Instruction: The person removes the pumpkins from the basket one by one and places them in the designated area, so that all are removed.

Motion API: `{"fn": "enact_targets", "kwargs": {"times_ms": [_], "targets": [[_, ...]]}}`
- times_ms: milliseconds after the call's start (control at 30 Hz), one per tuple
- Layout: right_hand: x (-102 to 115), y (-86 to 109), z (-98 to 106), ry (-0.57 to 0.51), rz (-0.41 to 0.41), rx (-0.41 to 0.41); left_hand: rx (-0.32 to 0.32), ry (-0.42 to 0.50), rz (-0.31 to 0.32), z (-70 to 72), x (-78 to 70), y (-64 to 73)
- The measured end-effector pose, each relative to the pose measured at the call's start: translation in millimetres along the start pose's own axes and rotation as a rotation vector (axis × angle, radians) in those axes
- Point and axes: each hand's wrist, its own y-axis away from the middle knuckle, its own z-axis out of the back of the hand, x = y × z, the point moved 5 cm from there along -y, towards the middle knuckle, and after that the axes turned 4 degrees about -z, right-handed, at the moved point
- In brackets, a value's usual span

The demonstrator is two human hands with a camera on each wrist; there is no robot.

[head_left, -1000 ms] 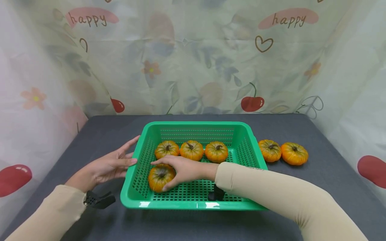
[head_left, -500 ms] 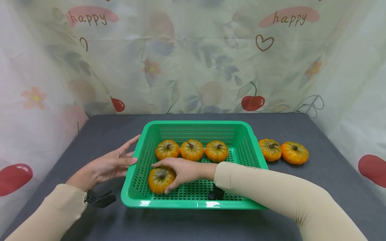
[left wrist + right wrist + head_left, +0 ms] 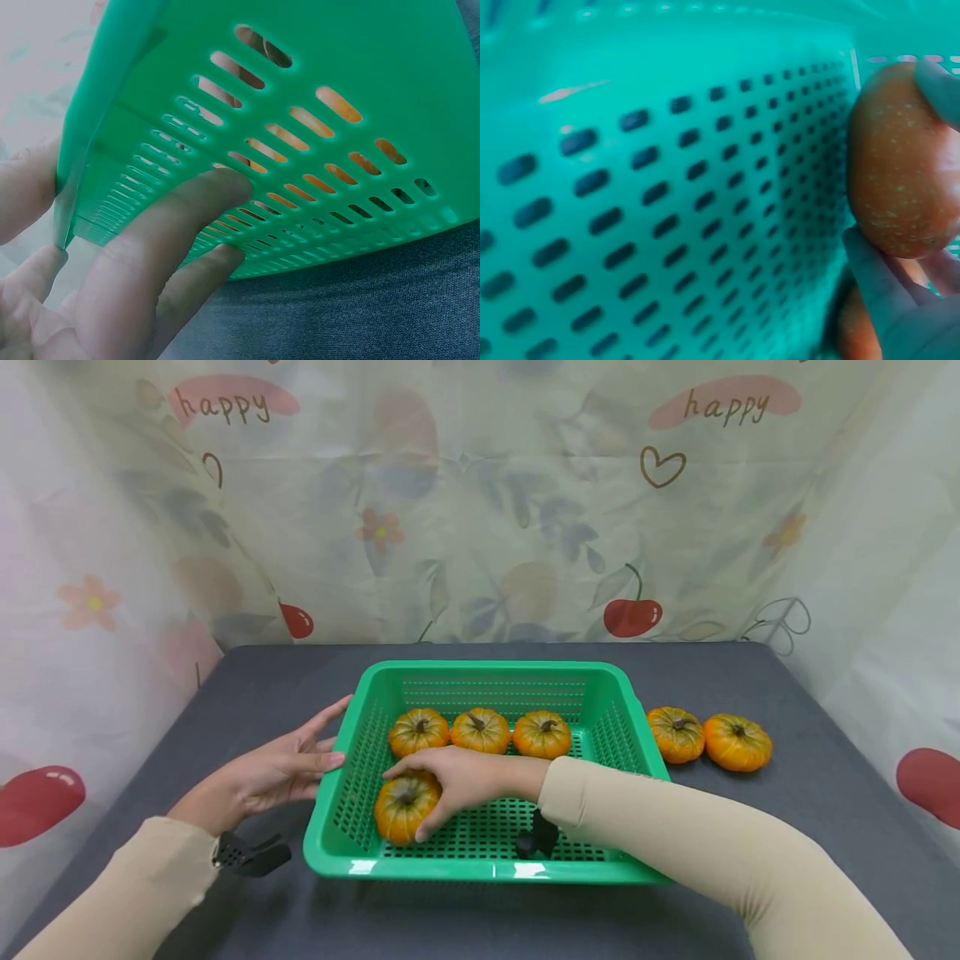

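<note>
Inside the green plastic basket (image 3: 480,870), my right hand (image 3: 468,783) grips a small orange pumpkin (image 3: 401,810) near the left wall. Its fingers and thumb curve round the pumpkin; the right wrist view shows the smooth orange side (image 3: 904,165) between them. My left hand (image 3: 273,777) touches the basket's left side from outside. Its fingers (image 3: 180,217) rest against the slotted wall in the left wrist view, with fingertips also at the rim. Three more pumpkins (image 3: 480,731) sit in a row along the basket's back; the right hand partly covers their front.
Two pumpkins (image 3: 738,743) stand side by side on the dark tabletop (image 3: 720,668), right of the basket. A patterned curtain (image 3: 480,510) hangs behind and on both sides. A black wrist device (image 3: 538,835) under my right arm hangs inside the basket.
The pumpkin in my right hand has shifted very slightly toward the basket's near rim. My left hand stays in place at the basket's side.
</note>
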Motion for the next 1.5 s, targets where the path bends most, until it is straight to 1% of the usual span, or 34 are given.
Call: {"fn": "enact_targets", "kwargs": {"times_ms": [233,333,533,700,867,1067,1200,1367,1500], "targets": [[2,3.7,9,0.027,-0.026,-0.015,0.012,0.009,-0.004,0.1,0.5,-0.3],[2,6.5,14,0.020,-0.034,-0.024,0.016,0.018,-0.005,0.0,0.7,-0.1],[4,16.3,24,0.013,-0.057,-0.063,0.021,0.030,-0.006,-0.1,0.5,1.3],[4,24.6,33,0.003,-0.070,-0.093,0.011,0.021,-0.007,0.3,0.2,1.7],[5,36.3,45,0.003,-0.052,-0.127,0.008,0.022,-0.007,0.3,0.4,1.7],[6,52.8,61,-0.062,-0.032,-0.160,0.004,0.015,-0.006,0.4,0.3,1.6],[6,63.5,74,-0.045,-0.031,-0.196,0.006,0.014,-0.007,0.5,0.1,1.5],[5,76.5,88,-0.019,-0.049,-0.248,0.013,0.016,-0.010,0.2,0.0,1.1],[2,87.5,98,-0.060,-0.080,-0.279,0.014,0.017,-0.010,0.1,0.2,0.9]]}}
